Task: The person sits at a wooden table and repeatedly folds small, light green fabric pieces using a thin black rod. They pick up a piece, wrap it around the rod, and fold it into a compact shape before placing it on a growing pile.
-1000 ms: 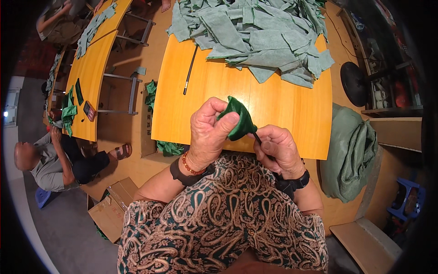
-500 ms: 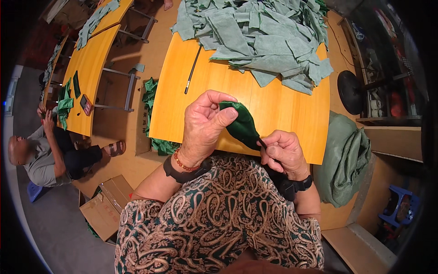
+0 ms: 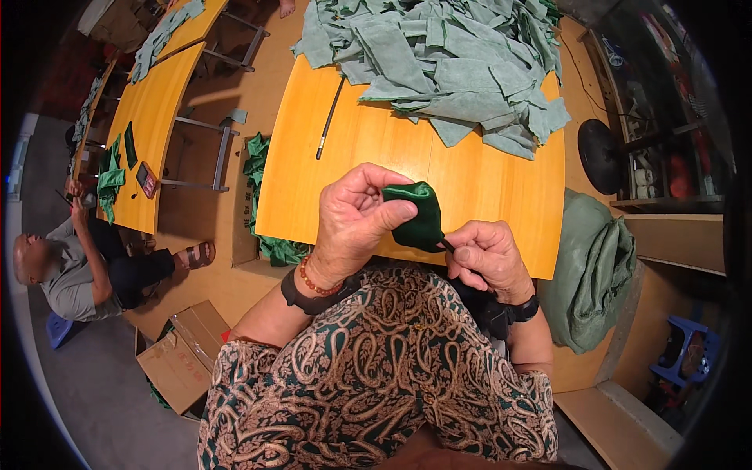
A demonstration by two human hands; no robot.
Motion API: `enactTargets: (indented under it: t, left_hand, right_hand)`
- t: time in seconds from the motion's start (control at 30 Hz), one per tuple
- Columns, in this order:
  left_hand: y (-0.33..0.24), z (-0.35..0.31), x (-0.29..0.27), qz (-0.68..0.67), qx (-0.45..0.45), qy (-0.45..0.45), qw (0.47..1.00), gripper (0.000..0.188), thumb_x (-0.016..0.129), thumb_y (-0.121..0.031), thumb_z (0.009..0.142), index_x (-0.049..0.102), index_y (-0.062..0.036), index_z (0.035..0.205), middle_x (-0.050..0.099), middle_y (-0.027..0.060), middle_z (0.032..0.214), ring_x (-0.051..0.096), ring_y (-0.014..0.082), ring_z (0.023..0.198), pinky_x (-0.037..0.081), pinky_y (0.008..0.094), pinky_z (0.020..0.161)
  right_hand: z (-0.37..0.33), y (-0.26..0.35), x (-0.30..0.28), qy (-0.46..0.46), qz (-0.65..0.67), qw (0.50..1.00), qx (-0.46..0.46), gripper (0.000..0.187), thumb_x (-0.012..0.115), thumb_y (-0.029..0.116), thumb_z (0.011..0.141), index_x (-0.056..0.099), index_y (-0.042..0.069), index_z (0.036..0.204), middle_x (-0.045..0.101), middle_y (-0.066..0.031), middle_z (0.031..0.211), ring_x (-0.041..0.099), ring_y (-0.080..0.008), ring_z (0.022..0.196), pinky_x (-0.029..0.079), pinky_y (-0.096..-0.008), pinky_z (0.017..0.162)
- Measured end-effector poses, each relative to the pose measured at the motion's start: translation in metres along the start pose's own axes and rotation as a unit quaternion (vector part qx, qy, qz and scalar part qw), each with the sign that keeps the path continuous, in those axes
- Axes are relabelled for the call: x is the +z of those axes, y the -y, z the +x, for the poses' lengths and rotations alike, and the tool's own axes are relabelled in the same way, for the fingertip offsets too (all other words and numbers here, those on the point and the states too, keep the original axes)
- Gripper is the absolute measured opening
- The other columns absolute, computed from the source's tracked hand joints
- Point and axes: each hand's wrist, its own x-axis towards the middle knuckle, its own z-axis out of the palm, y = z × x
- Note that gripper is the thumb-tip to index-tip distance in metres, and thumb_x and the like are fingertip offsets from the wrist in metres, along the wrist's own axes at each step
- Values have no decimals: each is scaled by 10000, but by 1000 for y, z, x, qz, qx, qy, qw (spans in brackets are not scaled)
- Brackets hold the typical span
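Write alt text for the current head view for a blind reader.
The left hand pinches a green cloth piece; the right hand holds a thin dark rod at its lower corner. Beyond them, grey-green fabric pieces lie heaped on a yellow table.

Green cloth piece point(image 3: 417, 223): drawn long and narrow 0.5 s ago; now shorter, broader, upper edge spread rightward. Versus 1.0 s ago: opened out from bunched cone. Left hand point(image 3: 352, 219): lowered slightly, fingers closer to right hand point(image 3: 493, 258). Co-worker's hands point(image 3: 77, 193): raised since 1.0 s ago.
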Motion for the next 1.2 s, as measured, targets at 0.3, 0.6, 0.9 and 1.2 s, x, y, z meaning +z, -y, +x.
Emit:
enactTargets:
  t: [0.3,0.6,0.9,1.2]
  left_hand:
    - [11,1,0,-16,-72,41,996,166,740,-88,865,619,-13,950,632,-8,854,579,45,762,492,202,684]
    - [5,-5,8,118,-24,28,992,264,666,-243,945,659,10,869,595,-28,783,540,45,717,453,215,625]
    - [6,-7,-4,330,124,66,934,333,578,-304,991,652,16,937,584,76,788,572,166,692,450,263,602]
    - [9,-11,-11,149,19,-5,989,272,584,-274,998,611,-4,986,640,45,912,579,118,810,460,250,738]
  right_hand:
    - [11,-14,4,51,98,993,-37,160,574,47,966,651,-5,1097,625,-105,671,377,-30,391,269,-190,357]
    - [14,-29,13,76,219,973,8,150,581,116,976,638,-4,1045,638,-115,726,350,-41,363,235,-202,336]
    - [6,-24,6,44,157,986,-44,135,589,99,967,646,-7,1026,640,-108,722,364,-44,372,242,-203,334]
    - [8,-35,1,53,150,987,-33,154,584,97,970,641,-11,1063,633,-95,714,363,-42,379,244,-204,342]
